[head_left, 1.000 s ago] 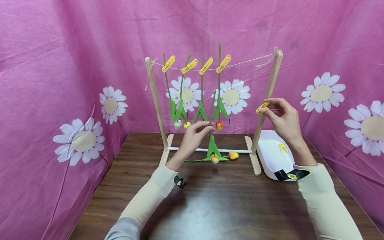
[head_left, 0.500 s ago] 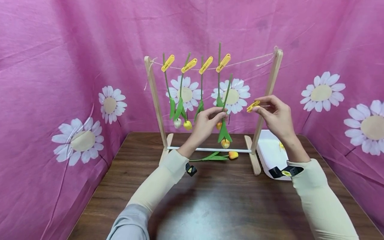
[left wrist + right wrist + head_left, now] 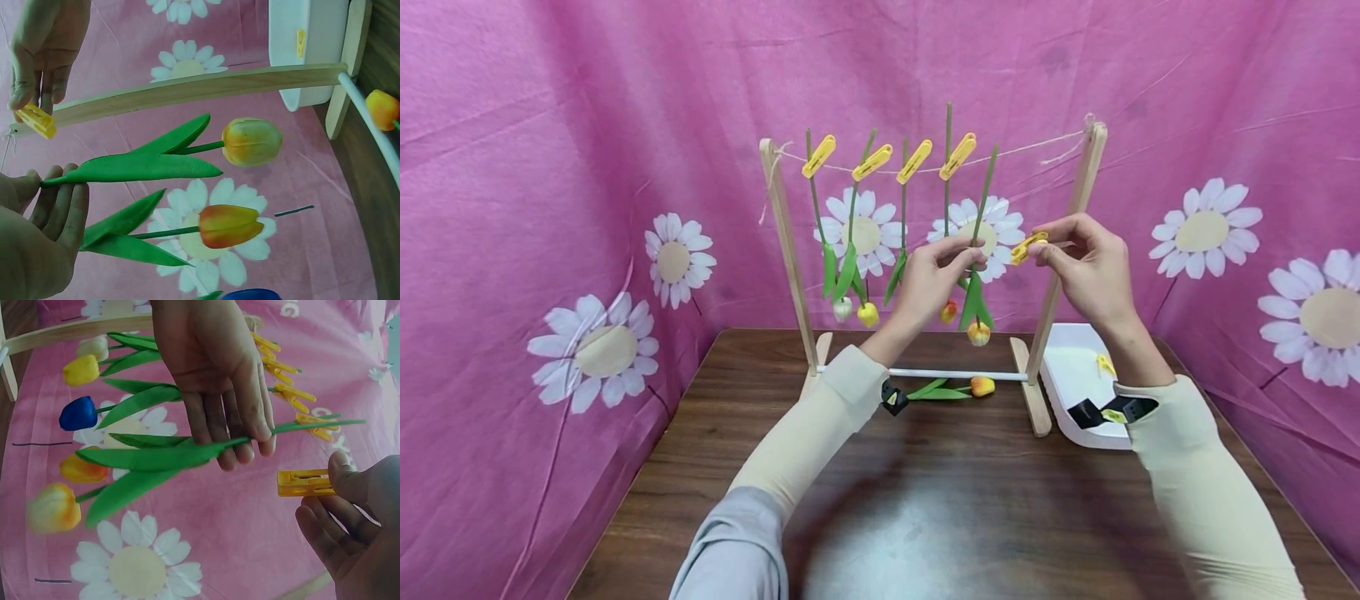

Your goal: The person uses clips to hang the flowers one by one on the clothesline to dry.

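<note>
My left hand [image 3: 928, 279] pinches the green stem of an artificial tulip [image 3: 252, 142], its pale yellow-orange bloom hanging down and its stem end pointing up near the string. To its right, my right hand [image 3: 1090, 271] holds a yellow clothespin [image 3: 305, 482] between thumb and fingers, a short gap away from the stem. Several tulips hang bloom-down from the string [image 3: 1022, 153], each held by a yellow clothespin [image 3: 958, 157]. Among them are a white bloom [image 3: 842, 310], a yellow bloom [image 3: 868, 314] and a blue bloom [image 3: 78, 413].
Wooden posts [image 3: 1084, 179] carry the string, joined low down by a white rod [image 3: 955, 374]. An orange-yellow tulip [image 3: 982, 386] lies on the brown table [image 3: 940, 517]. At the right is a white tray [image 3: 1063, 354] with a yellow clothespin [image 3: 1105, 365] inside.
My left hand has raised the tulip and carried it rightward, closer to the string. My right hand has come left and up with its clothespin, narrowing the gap between the hands.
</note>
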